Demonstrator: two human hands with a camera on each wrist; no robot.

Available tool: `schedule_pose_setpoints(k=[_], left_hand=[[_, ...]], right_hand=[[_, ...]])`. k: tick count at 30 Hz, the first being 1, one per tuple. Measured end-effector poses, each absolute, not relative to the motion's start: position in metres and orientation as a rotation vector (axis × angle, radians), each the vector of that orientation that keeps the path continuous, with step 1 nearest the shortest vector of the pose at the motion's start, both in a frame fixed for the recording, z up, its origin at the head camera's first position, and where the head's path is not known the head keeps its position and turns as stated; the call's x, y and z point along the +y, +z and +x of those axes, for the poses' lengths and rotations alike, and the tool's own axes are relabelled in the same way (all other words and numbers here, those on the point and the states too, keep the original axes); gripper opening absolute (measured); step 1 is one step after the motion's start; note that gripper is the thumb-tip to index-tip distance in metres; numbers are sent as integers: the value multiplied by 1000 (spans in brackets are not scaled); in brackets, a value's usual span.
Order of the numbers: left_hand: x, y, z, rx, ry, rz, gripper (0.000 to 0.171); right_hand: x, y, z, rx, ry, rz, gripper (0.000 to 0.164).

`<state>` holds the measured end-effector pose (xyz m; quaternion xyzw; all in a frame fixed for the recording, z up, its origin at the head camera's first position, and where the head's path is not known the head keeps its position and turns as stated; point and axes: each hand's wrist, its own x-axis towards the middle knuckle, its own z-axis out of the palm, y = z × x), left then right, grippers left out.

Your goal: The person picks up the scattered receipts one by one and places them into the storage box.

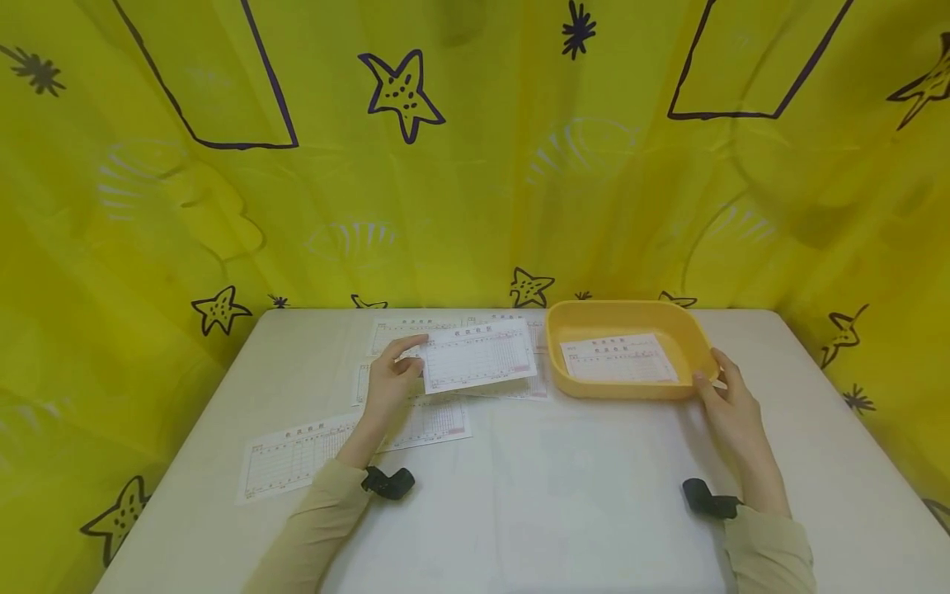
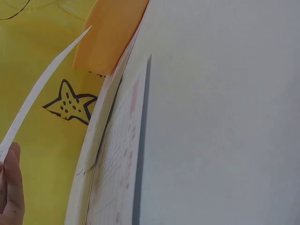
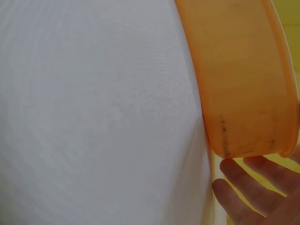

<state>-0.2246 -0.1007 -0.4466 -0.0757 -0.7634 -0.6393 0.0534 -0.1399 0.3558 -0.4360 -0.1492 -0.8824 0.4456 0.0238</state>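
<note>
My left hand (image 1: pixel 393 375) pinches a printed paper slip (image 1: pixel 482 359) by its left edge and holds it up over other slips. Edge-on in the left wrist view, the same slip (image 2: pixel 44 77) bends slightly, with fingers (image 2: pixel 14 187) at its lower end. At the right end of a yellow plastic tray (image 1: pixel 631 391), my right hand (image 1: pixel 735 404) grips the rim, thumb on the near side. In the right wrist view its fingers (image 3: pixel 253 187) lie against the tray's end wall (image 3: pixel 248 93). Overlapping slips (image 1: pixel 619 363) lie inside the tray.
Several more printed slips (image 1: pixel 285 462) lie spread over the left and middle of the white table (image 1: pixel 549 495), some overlapping. A yellow curtain (image 1: pixel 475 181) with star drawings hangs behind and at both sides. Each wrist wears a black strap mount (image 1: pixel 389 483).
</note>
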Motion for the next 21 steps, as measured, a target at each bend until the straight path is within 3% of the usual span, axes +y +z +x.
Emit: schedule_pose_setpoints(k=[21], left_hand=[[-18,-436,-240,-2347,-2051,-316,42]], right_hand=[[356,-438,-140,-2729,1352,-453,69]])
